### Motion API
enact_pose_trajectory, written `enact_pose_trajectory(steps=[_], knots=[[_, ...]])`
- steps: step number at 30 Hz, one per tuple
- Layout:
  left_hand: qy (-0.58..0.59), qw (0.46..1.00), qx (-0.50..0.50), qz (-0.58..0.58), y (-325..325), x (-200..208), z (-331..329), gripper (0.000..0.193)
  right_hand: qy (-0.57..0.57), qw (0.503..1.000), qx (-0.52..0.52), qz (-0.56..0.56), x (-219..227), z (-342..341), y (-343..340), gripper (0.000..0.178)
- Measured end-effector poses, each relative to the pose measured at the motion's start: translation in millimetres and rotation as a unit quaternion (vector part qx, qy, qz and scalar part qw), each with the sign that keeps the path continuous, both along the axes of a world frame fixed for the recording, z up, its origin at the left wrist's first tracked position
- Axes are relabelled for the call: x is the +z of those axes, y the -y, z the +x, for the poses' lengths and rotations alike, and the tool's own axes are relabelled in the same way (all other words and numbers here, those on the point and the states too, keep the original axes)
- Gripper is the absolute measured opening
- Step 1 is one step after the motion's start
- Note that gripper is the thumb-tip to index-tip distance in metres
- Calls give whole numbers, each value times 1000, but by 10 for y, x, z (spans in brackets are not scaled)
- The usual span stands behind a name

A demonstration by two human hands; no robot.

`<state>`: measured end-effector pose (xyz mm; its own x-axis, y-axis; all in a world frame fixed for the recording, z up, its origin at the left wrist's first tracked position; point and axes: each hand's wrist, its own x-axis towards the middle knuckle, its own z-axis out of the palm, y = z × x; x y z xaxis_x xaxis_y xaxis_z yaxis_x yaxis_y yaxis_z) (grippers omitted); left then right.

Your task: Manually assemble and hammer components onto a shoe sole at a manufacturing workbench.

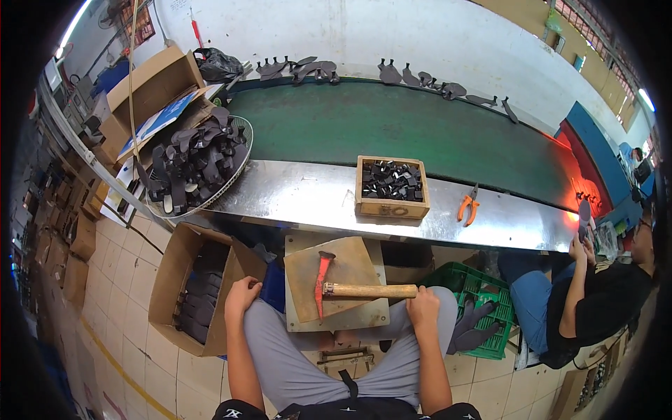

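My left hand (243, 292) rests at my left knee beside a cardboard box (236, 264); its fingers bend loosely and no object shows in them. Close to my right knee, my right hand (424, 308) is closed at the handle end of a hammer (371, 290). The hammer lies sideways, its red head over a tan pad (350, 260). Beneath the pad is a pale square plate (374, 318) in front of me. Dark grey shoe-sole-shaped pieces (199, 297) are stacked inside the cardboard box.
A wooden box (392, 208) of small black pieces and orange-handled pliers (468, 206) sit on the metal ledge (301, 185) of a green conveyor belt (392, 129). Left stands a heaped basket (245, 157); right, a green crate (498, 339). A co-worker (595, 301) sits at right, holding a dark piece.
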<state>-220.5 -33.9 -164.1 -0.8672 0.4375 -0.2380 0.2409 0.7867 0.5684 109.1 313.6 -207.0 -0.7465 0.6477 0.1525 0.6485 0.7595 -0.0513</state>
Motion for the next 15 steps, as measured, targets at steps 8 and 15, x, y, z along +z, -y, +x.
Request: enact_pose_trajectory(steps=[8,15], knots=[[-2,1000,2,1,-17,21,10,35,10,1000,4,-3,40,6,4,20],[14,1000,7,4,5,-1,-5,36,0,1000,9,5,-20,2,-10,20]])
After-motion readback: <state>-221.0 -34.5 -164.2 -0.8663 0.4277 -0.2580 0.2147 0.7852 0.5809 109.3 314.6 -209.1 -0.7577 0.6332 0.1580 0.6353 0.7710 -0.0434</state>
